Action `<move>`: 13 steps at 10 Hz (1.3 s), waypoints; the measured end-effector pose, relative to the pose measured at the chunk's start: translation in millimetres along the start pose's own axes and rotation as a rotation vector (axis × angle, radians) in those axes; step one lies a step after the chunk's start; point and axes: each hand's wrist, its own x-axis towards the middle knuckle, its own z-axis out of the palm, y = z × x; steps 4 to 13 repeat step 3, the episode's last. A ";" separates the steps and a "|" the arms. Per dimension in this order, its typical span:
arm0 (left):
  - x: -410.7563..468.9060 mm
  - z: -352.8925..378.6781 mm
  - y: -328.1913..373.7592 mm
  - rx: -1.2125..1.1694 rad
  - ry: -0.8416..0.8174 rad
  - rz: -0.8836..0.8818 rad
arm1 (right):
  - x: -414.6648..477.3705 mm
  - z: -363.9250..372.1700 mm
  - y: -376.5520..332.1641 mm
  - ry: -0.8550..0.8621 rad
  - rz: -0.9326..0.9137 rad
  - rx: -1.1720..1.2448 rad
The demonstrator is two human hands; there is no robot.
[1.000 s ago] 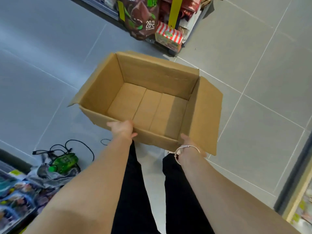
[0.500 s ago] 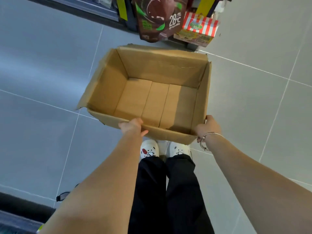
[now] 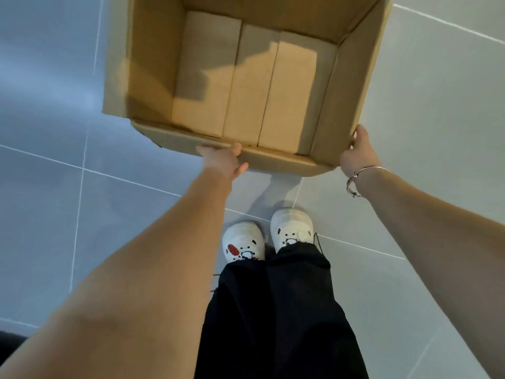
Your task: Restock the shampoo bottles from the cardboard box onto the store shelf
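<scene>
An open brown cardboard box [image 3: 153,64] fills the top of the head view, held above the grey tiled floor. Its inside shows only bare cardboard; no shampoo bottles are in sight. My left hand [image 3: 222,160] grips the box's near wall at its middle, fingers hidden under the edge. My right hand [image 3: 358,153], with a metal bracelet on the wrist, grips the near right corner. The far rim of the box is cut off by the frame's top. No store shelf is visible.
Grey floor tiles [image 3: 68,214] with pale grout lines spread on all sides. My two white shoes [image 3: 267,236] and black trousers [image 3: 278,318] stand directly below the box. A dark strip [image 3: 11,340] shows at the lower left corner.
The view has tilted down toward my feet; the shelf with snack packs at the top has left the frame. The box now sits closer and higher in the frame, still held by both hands.
</scene>
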 end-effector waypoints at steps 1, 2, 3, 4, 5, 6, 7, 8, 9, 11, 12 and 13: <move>5.9 -7.8 -0.5 0.077 0.051 0.004 | 1.3 -3.0 1.0 -0.018 -0.008 -0.029; -17.2 -11.4 2.7 0.213 0.097 0.011 | -18.3 -15.6 -7.5 -0.031 0.012 0.027; -64.3 -4.7 5.9 0.376 0.146 0.051 | -53.8 -38.8 -15.8 -0.044 0.021 -0.007; -64.3 -4.7 5.9 0.376 0.146 0.051 | -53.8 -38.8 -15.8 -0.044 0.021 -0.007; -64.3 -4.7 5.9 0.376 0.146 0.051 | -53.8 -38.8 -15.8 -0.044 0.021 -0.007; -64.3 -4.7 5.9 0.376 0.146 0.051 | -53.8 -38.8 -15.8 -0.044 0.021 -0.007; -64.3 -4.7 5.9 0.376 0.146 0.051 | -53.8 -38.8 -15.8 -0.044 0.021 -0.007; -64.3 -4.7 5.9 0.376 0.146 0.051 | -53.8 -38.8 -15.8 -0.044 0.021 -0.007; -64.3 -4.7 5.9 0.376 0.146 0.051 | -53.8 -38.8 -15.8 -0.044 0.021 -0.007; -64.3 -4.7 5.9 0.376 0.146 0.051 | -53.8 -38.8 -15.8 -0.044 0.021 -0.007; -64.3 -4.7 5.9 0.376 0.146 0.051 | -53.8 -38.8 -15.8 -0.044 0.021 -0.007; -64.3 -4.7 5.9 0.376 0.146 0.051 | -53.8 -38.8 -15.8 -0.044 0.021 -0.007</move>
